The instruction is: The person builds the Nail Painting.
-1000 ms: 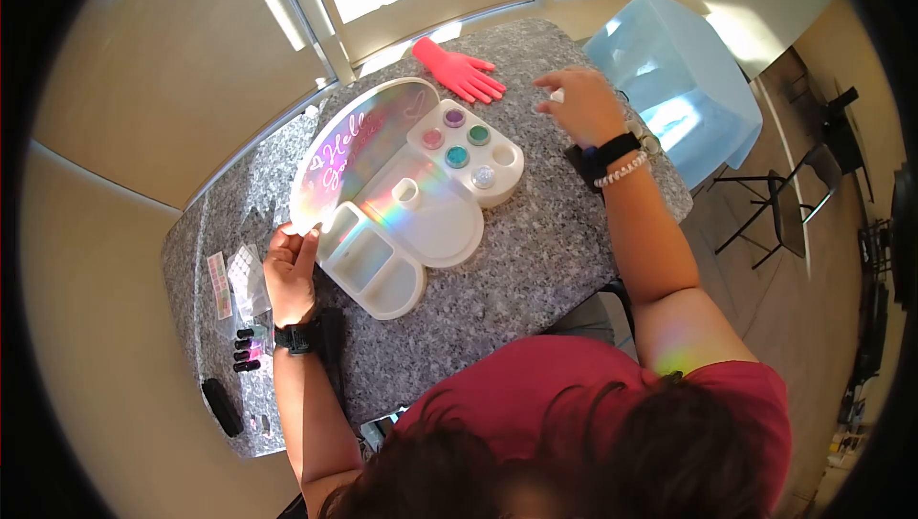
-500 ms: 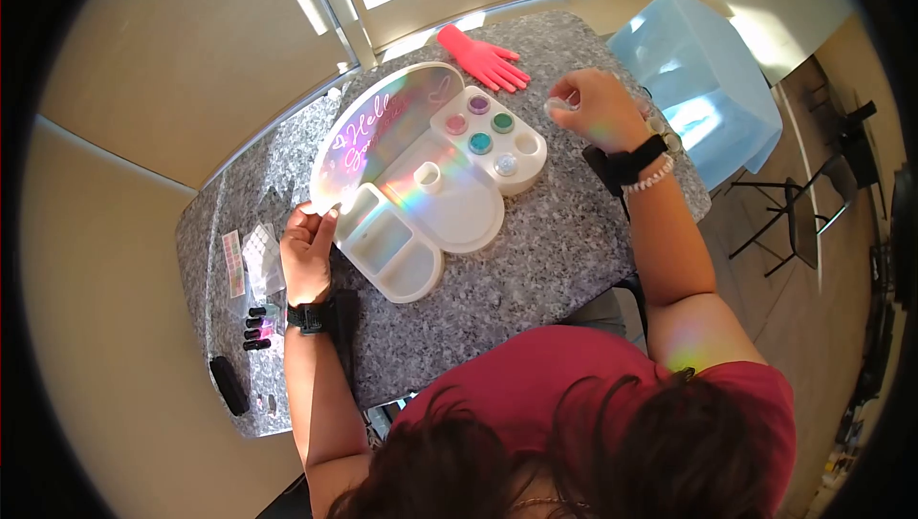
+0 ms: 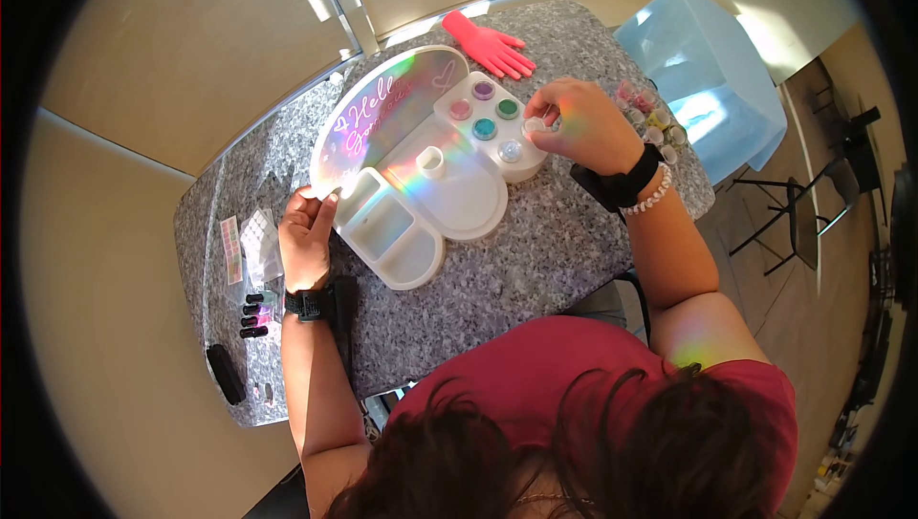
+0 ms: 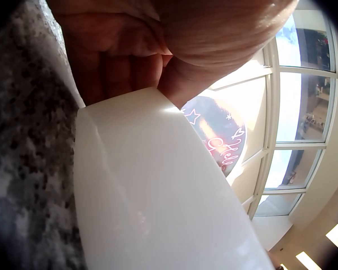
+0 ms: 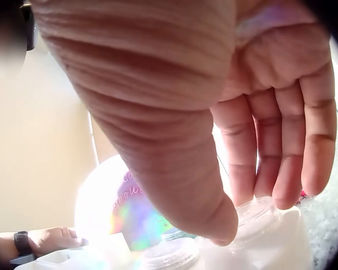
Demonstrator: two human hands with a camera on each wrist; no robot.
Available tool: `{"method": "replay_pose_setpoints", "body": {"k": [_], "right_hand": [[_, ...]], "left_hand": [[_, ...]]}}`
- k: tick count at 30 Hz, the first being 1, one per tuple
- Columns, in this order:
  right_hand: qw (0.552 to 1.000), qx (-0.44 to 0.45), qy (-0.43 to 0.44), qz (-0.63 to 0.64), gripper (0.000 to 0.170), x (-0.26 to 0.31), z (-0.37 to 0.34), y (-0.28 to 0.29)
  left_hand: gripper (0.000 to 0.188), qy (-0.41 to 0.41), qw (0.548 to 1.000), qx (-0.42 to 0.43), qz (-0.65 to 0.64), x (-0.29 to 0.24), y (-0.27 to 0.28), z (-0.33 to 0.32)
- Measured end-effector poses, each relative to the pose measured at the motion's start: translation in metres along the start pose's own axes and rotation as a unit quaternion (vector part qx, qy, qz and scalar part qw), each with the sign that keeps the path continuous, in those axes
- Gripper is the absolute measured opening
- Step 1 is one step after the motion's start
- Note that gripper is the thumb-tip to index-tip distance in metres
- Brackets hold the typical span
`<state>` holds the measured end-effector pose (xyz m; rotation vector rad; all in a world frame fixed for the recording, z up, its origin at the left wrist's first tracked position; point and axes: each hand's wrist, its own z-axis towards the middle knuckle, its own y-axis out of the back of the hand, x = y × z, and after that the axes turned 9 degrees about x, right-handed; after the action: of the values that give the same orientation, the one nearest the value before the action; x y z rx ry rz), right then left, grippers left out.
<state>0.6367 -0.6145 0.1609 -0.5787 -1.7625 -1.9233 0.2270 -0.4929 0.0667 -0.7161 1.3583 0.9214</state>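
Speckled granite is covering the counter [image 3: 535,266], with a pale wall rising behind it and a blue-draped table [image 3: 703,84] standing to the right. On the counter, the white tray [image 3: 464,208] is sitting with its mirror [image 3: 378,118] standing at the back. The left hand [image 3: 306,242] is pinching the tray's left corner, its fingers curled. The right hand [image 3: 588,127] is pinching a clear jar [image 3: 535,124] at the tray's right end, beside five filled jars [image 3: 485,128]; whether it is seated, I cannot tell. A pink glove [image 3: 490,49] is lying behind the tray.
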Motion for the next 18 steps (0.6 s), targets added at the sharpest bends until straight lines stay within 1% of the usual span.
{"method": "replay_pose_setpoints", "body": {"k": [8, 10, 11, 13, 14, 15, 16, 17, 18], "right_hand": [[1.0, -0.007, 0.008, 0.0, 0.027, -0.004, 0.002, -0.004], [1.0, -0.013, 0.013, -0.009, 0.027, -0.005, 0.0, -0.006], [1.0, -0.016, 0.009, -0.006, 0.026, -0.005, 0.0, -0.007], [1.0, -0.017, 0.008, -0.001, 0.025, -0.007, -0.001, -0.007], [1.0, -0.012, -0.008, 0.014, 0.025, -0.006, -0.002, -0.006], [0.999, -0.005, -0.023, 0.03, 0.026, -0.007, -0.003, -0.005], [0.999, -0.001, -0.016, 0.033, 0.026, -0.011, -0.005, -0.004], [1.0, -0.007, -0.004, 0.011, 0.027, -0.015, -0.007, -0.004], [1.0, -0.01, 0.014, -0.011, 0.028, -0.019, -0.008, -0.003]], "left_hand": [[0.018, 0.001, 1.0, 0.002, 0.002, 0.002, 0.002, 0.001], [0.024, 0.015, 1.0, 0.009, -0.005, 0.005, 0.004, 0.002], [0.024, 0.015, 1.0, 0.01, -0.005, 0.002, 0.002, 0.001], [0.035, -0.011, 1.0, -0.01, -0.017, -0.005, -0.01, 0.0], [0.035, -0.01, 1.0, -0.014, -0.014, -0.008, -0.012, 0.0], [0.041, -0.028, 0.999, -0.015, -0.015, -0.011, -0.015, 0.001], [0.046, -0.046, 0.999, -0.018, -0.015, -0.013, -0.017, 0.002], [0.048, -0.055, 0.998, -0.026, -0.024, -0.011, -0.015, 0.003], [0.046, -0.059, 0.997, -0.04, -0.025, -0.01, -0.014, 0.004]]}}
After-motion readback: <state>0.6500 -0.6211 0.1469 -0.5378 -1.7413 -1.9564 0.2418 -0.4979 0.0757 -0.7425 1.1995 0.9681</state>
